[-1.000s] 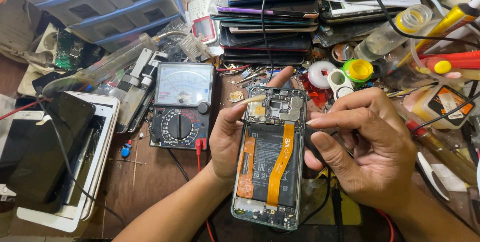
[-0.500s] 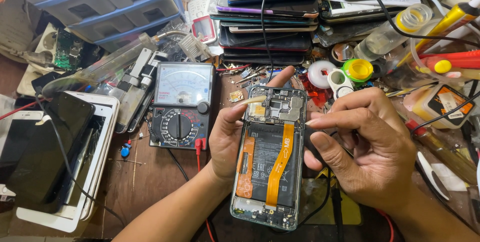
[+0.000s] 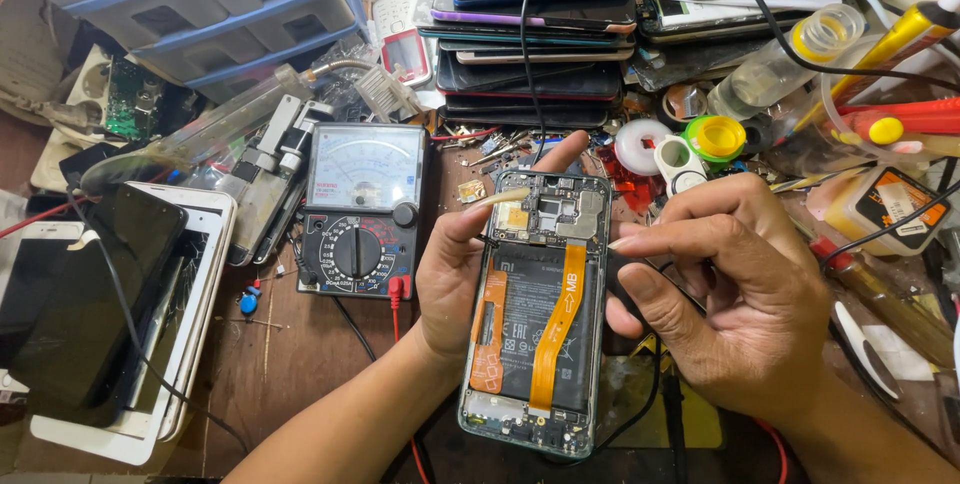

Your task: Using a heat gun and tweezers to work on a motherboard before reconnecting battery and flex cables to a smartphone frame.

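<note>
The left hand (image 3: 455, 279) cradled the opened smartphone (image 3: 540, 314) from behind, fingers curled round its left edge and thumb lying across the top corner, back cover off, battery and orange flex cables showing. The right hand (image 3: 735, 294) hovered at the phone's right edge, fingers drawn together, forefinger tip touching the frame, holding nothing visible. An analog multimeter (image 3: 360, 209) sat just left on the cluttered wooden bench (image 3: 290, 364)

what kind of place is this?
Most likely a phone repair bench. The left hand holds an opened phone with its battery and orange flex cables bare, an analog multimeter lies beside it, and a stack of phones sits behind.
</note>
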